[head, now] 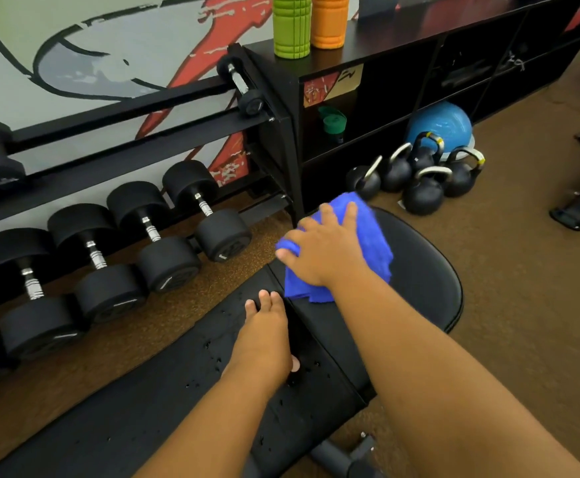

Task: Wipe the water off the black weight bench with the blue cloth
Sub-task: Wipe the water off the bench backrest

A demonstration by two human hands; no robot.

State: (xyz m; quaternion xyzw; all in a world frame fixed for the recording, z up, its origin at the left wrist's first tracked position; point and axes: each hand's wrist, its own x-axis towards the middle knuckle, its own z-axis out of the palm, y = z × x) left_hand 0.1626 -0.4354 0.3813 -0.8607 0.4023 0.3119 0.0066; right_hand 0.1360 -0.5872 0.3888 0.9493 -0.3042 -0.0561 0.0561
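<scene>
Wiping seat pad of black weight bench (426, 270) now; droplets (212, 357) remain on long pad nearer camera. Best: press flat, drag toward droplets in overlapping passes. Right hand (323, 250) spread flat, pressing blue cloth (371, 236) onto seat. Left hand (264, 336) straight-fingered, resting on wet pad, holding nothing.

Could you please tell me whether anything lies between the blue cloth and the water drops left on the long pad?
Yes: the left hand rests flat on the black weight bench, among the water drops, directly below the blue cloth pressed under the right hand.
</scene>
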